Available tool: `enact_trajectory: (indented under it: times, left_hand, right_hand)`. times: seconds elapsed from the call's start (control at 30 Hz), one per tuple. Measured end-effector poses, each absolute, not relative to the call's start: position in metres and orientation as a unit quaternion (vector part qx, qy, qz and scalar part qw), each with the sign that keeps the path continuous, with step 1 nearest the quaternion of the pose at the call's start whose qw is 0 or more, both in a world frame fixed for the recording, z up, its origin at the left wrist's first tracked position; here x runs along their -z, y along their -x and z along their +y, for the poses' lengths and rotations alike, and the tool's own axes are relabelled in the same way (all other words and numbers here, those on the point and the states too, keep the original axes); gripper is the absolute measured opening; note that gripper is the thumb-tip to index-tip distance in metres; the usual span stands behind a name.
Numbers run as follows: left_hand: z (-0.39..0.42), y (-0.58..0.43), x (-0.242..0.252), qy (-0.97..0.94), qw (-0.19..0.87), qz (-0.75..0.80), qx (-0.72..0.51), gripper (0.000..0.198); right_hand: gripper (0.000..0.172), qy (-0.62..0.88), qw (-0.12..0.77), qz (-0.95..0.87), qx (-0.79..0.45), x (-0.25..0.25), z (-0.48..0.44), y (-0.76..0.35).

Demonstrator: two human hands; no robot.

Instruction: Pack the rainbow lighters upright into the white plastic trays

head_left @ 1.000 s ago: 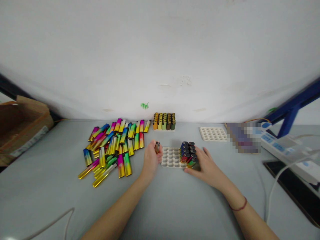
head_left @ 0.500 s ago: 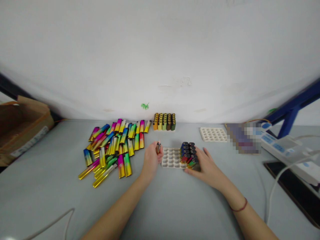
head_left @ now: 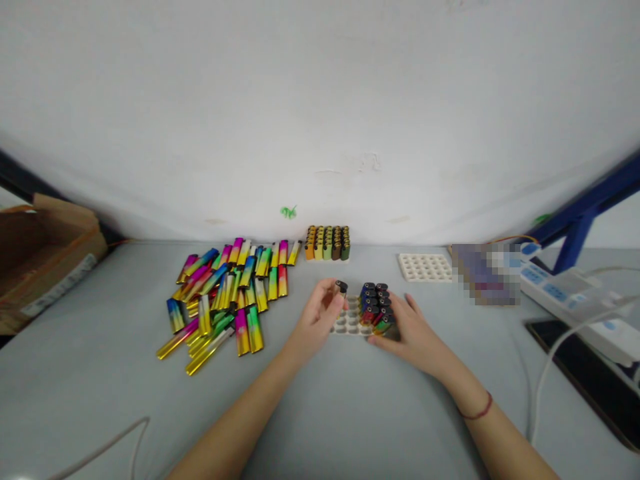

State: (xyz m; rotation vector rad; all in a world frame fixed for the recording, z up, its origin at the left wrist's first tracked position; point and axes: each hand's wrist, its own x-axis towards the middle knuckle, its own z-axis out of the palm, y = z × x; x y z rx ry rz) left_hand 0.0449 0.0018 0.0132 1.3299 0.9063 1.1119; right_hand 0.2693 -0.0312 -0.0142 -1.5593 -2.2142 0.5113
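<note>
In front of the person, over a grey table (head_left: 310, 413), two bare hands meet around a white tray (head_left: 353, 329) of round hollows, both forearms slanting in from below. The left hand (head_left: 315, 320) is closed in a pinch, thumb and fingers gripping one lighter (head_left: 341, 287), its black top up, above the tray's left part. The right hand (head_left: 414, 337) curves, thumb spread from fingers, around the right side of a cluster of upright lighters (head_left: 376, 305) standing in the tray; whether it squeezes them I cannot tell. Left of the left hand lies a loose pile of shiny multicoloured lighters (head_left: 245, 283); beyond both hands, a block of packed lighters (head_left: 328, 244) stands upright.
</note>
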Motion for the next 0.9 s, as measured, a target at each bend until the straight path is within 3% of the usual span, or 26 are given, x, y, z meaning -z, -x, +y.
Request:
enact_trajectory:
  times: [0.43,0.9]
  left_hand:
    - [-0.001,-0.044,-0.024,-0.751,0.457,0.332,-0.341,0.020]
    - [-0.006,-0.051,-0.013,-0.832,0.303,0.336,-0.321,0.013]
  right_hand:
    - [0.076,0.554,0.195,-0.787,-0.188,0.010,-0.031,-0.267]
    - [0.073,0.552,0.197,-0.789,-0.183,0.009,-0.032,-0.266]
